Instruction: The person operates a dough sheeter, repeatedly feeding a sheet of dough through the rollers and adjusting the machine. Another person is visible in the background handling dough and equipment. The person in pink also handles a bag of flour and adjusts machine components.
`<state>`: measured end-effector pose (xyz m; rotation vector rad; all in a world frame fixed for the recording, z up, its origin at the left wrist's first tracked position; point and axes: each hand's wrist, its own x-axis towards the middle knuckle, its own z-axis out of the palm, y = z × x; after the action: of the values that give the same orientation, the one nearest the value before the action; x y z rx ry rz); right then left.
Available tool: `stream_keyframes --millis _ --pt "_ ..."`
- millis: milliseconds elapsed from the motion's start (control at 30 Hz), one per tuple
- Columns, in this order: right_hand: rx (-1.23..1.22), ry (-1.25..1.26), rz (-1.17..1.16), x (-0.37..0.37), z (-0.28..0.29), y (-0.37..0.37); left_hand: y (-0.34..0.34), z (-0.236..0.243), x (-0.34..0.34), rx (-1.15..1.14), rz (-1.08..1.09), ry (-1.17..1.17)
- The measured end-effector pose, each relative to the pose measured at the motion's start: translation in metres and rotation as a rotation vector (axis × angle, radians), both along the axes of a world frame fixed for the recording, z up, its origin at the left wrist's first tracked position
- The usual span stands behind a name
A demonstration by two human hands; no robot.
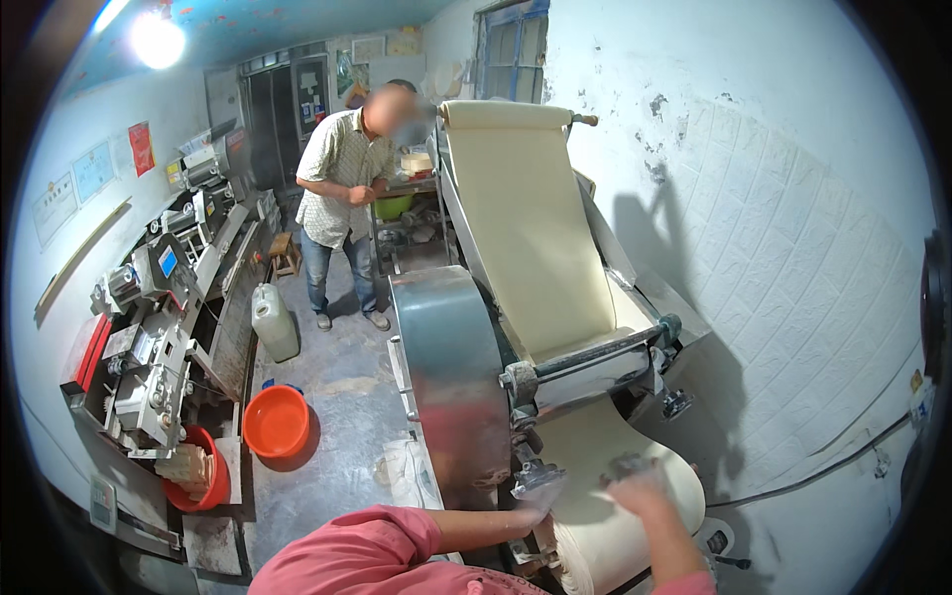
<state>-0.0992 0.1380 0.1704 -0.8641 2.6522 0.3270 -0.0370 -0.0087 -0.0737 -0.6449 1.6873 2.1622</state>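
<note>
A steel rolling machine (446, 367) stands before me, with a pale sheet (516, 228), apparently dough, draped from a top roller onto its sloped feed. A wide roll of the same sheet (615, 535) lies below. My left hand (535, 501) is at the left edge of this roll, beside a metal adjustment fitting; blur hides whether its fingers grip anything. My right hand (635, 486) is over the top of the roll, smeared by motion, so its fingers and any contents are unclear.
A person (342, 169) in a patterned shirt stands beyond the machine at left. A row of small machines (159, 337) lines the left wall. An orange basin (276, 421), a white jug (275, 322), a red tub (213, 491) and a wooden stool (285, 253) sit on the floor.
</note>
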Motion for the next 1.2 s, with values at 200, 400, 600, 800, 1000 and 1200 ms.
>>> stream_keyframes --millis 200,400,600,800,1000,1200 --pt "-0.125 0.150 -0.116 -0.004 -0.023 0.013 -0.007 0.079 0.014 -0.073 0.176 -0.015" --pt "-0.512 0.125 -0.054 0.068 -0.014 -0.001 -0.005 -0.012 0.000 0.193 0.302 0.178" --pt "-0.685 0.562 -0.459 0.098 -0.028 0.164 -0.004 0.065 0.014 0.118 0.138 0.151" --pt "-0.183 0.024 -0.625 0.149 -0.062 0.243 0.001 0.093 0.018 -0.024 0.058 0.198" --pt "-0.158 -0.099 -0.619 0.144 -0.131 0.279 -0.017 0.087 0.012 0.074 0.137 0.089" --pt "-0.634 -0.337 -1.093 0.147 -0.088 0.251 -0.013 0.076 0.024 0.418 0.236 -0.065"
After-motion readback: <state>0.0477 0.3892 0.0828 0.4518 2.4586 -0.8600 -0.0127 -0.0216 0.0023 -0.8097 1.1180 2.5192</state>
